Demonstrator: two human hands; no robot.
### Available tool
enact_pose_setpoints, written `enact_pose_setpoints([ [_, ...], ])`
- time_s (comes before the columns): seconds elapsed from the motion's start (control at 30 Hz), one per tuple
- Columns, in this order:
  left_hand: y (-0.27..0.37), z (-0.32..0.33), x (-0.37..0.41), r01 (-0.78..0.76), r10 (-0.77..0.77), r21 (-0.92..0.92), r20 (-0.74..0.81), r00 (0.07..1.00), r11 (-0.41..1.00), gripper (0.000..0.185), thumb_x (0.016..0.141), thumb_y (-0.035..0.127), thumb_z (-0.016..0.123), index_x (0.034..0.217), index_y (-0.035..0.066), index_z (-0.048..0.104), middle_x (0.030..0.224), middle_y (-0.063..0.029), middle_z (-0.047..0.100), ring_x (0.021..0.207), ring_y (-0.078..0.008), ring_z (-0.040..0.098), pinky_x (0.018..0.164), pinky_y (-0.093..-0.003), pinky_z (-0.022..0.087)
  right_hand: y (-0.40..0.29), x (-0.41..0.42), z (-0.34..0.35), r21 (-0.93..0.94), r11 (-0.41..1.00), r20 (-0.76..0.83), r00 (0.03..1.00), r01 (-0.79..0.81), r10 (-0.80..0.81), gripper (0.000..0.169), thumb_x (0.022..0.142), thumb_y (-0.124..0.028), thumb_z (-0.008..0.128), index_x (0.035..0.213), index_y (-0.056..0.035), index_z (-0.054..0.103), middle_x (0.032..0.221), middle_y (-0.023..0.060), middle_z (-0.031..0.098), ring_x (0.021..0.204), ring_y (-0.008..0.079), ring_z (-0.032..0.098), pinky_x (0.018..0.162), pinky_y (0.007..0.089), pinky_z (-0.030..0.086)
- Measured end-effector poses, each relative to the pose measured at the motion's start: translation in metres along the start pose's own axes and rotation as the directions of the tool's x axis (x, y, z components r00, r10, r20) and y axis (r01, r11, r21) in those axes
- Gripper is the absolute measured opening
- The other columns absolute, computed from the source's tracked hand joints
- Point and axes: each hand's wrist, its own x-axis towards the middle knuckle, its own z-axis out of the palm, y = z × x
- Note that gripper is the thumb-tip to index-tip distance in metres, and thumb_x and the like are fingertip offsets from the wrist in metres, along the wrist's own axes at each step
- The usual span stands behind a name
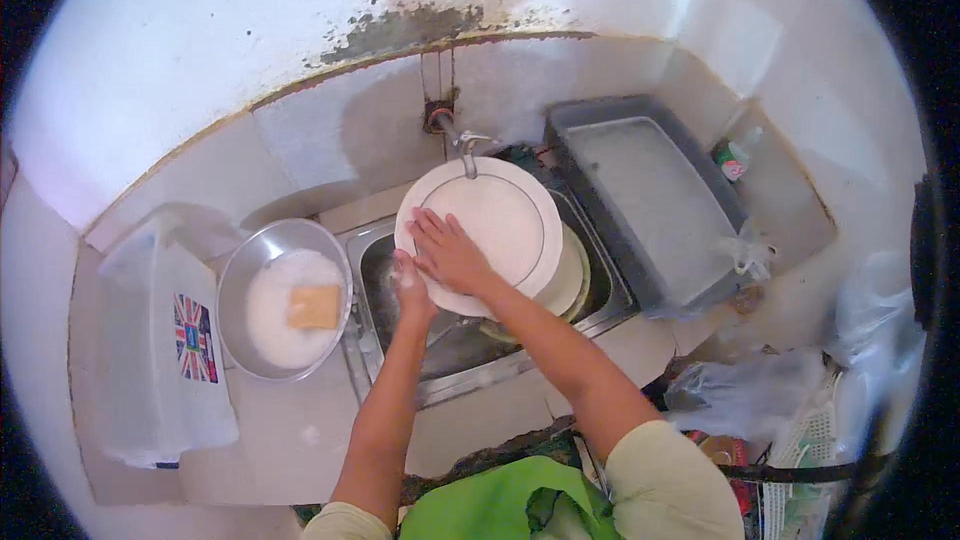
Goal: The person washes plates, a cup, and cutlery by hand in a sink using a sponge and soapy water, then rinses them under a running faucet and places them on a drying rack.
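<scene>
A round white plate (510,217) with a thin dark ring is held tilted over the steel sink (439,394), right under the faucet (469,146). My left hand (412,289) grips its left edge, thumb toward the upper face. Flat on the plate's upper face lies my right hand (450,251), fingers extended. Whether water is running cannot be made out. Behind and below the plate, more dishes (576,270) sit in the right side of the basin, mostly hidden.
On the left stand a metal bowl (251,262) of suds with a yellow sponge (315,307) and a clear plastic bin (142,360). Right of the sink is a large grey tub (645,202). A plastic bottle (739,154) lies in the corner; plastic bags (742,390) are at lower right.
</scene>
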Motion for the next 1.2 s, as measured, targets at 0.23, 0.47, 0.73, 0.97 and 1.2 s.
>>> enact_pose_setpoints([
  [0.23,-0.001,0.017,-0.01,0.082,-0.084,-0.018,-0.146,0.986,0.996,0.059,0.083,0.049,0.037,0.119,0.003,0.035,0.112,-0.0123,0.047,0.1,-0.0239,0.048,0.086,-0.0361,0.039,0.094,0.043,0.015,0.714,0.647,-0.124,0.862,-0.267,0.492,0.023,0.083,-0.011,0.045,0.103,-0.0038,0.053,0.077,0.008,0.058,0.064,0.0197,0.055,0.061,0.0299,0.046],
  [0.47,-0.011,-0.033,0.005,-0.019,0.06,0.14,-0.294,0.954,0.99,0.061,0.082,0.049,0.04,0.118,-0.001,0.036,0.113,-0.0113,0.046,0.101,-0.021,0.046,0.085,-0.0331,0.038,0.083,0.085,0.035,0.868,-0.492,0.355,0.772,-0.064,0.527,0.015,0.084,-0.02,0.047,0.085,-0.0085,0.055,0.063,0.0036,0.053,0.049,0.0103,0.049,0.043,0.0219,0.04],
  [0.73,-0.014,0.003,0.0,-0.052,0.072,0.099,-0.206,0.976,0.994,0.059,0.083,0.047,0.041,0.116,-0.001,0.038,0.112,-0.0115,0.048,0.1,-0.0209,0.047,0.085,-0.0334,0.038,0.117,0.054,0.041,0.775,0.492,-0.101,0.691,-0.397,0.716,0.019,0.08,-0.029,0.051,0.084,-0.0115,0.054,0.081,0.008,0.053,0.067,0.018,0.051,0.057,0.032,0.041],
  [0.97,0.006,0.026,-0.011,-0.05,0.058,0.044,-0.209,0.976,0.998,0.057,0.083,0.046,0.041,0.115,-0.001,0.038,0.11,-0.0117,0.049,0.095,-0.0219,0.051,0.083,-0.0334,0.041,0.065,-0.029,-0.055,0.045,0.952,0.323,0.897,0.303,-0.301,0.048,0.077,-0.031,0.05,0.117,-0.0083,0.041,0.133,0.0186,0.021,0.123,0.0341,0.019,0.097,0.0504,0.015],
  [1.2,-0.031,0.042,-0.003,0.026,-0.021,0.04,-0.122,0.992,0.999,0.056,0.083,0.046,0.04,0.115,0.0,0.038,0.108,-0.0122,0.05,0.096,-0.0221,0.051,0.082,-0.034,0.042,0.084,0.006,-0.012,0.106,0.98,0.045,0.985,-0.168,0.164,0.061,0.078,-0.028,0.047,0.127,-0.0004,0.024,0.135,0.02,0.011,0.126,0.0312,0.011,0.1,0.0453,0.01],
])
